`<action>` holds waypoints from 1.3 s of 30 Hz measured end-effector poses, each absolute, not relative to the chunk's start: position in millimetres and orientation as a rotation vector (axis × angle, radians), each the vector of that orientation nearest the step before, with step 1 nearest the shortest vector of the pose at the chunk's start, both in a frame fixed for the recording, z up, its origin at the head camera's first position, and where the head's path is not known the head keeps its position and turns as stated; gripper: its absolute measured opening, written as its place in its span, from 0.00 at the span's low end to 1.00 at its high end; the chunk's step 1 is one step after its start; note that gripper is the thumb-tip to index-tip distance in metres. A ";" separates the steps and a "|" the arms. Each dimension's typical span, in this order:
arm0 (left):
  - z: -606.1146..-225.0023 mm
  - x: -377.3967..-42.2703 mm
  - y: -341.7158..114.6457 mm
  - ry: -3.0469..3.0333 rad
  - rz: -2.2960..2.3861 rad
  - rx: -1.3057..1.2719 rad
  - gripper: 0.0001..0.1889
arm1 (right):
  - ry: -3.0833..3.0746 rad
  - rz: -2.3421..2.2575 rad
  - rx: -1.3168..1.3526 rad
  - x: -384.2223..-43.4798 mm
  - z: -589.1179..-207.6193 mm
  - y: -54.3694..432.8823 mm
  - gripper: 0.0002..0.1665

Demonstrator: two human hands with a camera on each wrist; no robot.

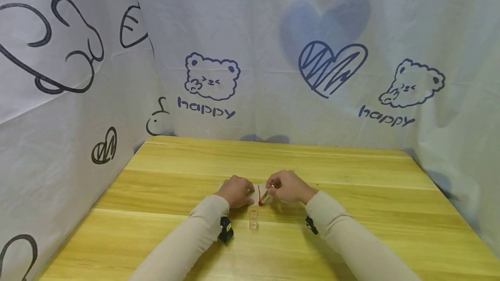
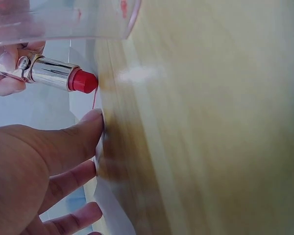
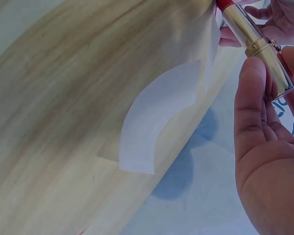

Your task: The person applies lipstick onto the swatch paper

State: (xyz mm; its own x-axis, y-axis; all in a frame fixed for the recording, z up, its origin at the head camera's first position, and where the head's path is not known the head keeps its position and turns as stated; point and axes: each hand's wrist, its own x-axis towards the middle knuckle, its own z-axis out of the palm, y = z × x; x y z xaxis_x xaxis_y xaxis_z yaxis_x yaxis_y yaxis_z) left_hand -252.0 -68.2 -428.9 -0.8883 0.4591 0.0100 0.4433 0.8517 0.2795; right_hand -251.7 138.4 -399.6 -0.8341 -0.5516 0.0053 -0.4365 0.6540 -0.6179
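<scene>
My right hand (image 1: 290, 186) pinches a gold lipstick (image 2: 54, 73) by its base, with thumb and fingers around it. Its red tip points down and meets a white paper (image 3: 159, 110) on the table, where a red line (image 1: 259, 192) shows. On the left side of that sheet my left hand (image 1: 235, 191) rests its fingertips, fingers spread and loosely bent. The paper's edge curls up in the right wrist view. A clear lipstick cap (image 1: 253, 219) lies just in front of the hands; it looms large at the top of the left wrist view.
The wooden table (image 1: 156, 237) reaches back to a white curtain (image 1: 265, 34) printed with bears and hearts. Another curtain side (image 1: 58, 142) hangs along the left. Small red marks (image 3: 83, 231) dot the tabletop.
</scene>
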 end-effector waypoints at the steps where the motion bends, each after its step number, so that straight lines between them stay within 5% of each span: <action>1: -428.9 -251.7 -68.3 2.967 0.430 0.725 0.16 | 2.688 -0.932 -0.815 -251.9 -399.7 138.1 0.06; 23: -419.5 -255.6 -60.0 2.908 0.533 0.762 0.15 | 2.861 -0.967 -0.834 -257.8 -384.4 155.7 0.08; 39: -412.5 -244.0 -21.3 2.784 0.468 0.848 0.22 | 3.026 -1.058 -0.677 -264.3 -393.0 182.4 0.07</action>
State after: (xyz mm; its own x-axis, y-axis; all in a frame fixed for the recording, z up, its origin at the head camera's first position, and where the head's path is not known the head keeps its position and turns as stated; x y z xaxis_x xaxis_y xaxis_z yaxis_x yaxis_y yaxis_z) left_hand -244.0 -21.3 -412.5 -0.8174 0.5688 -0.0913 0.5077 0.7862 0.3524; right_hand -264.3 182.4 -393.0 -0.9059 -0.3367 0.2569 -0.4235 0.7074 -0.5659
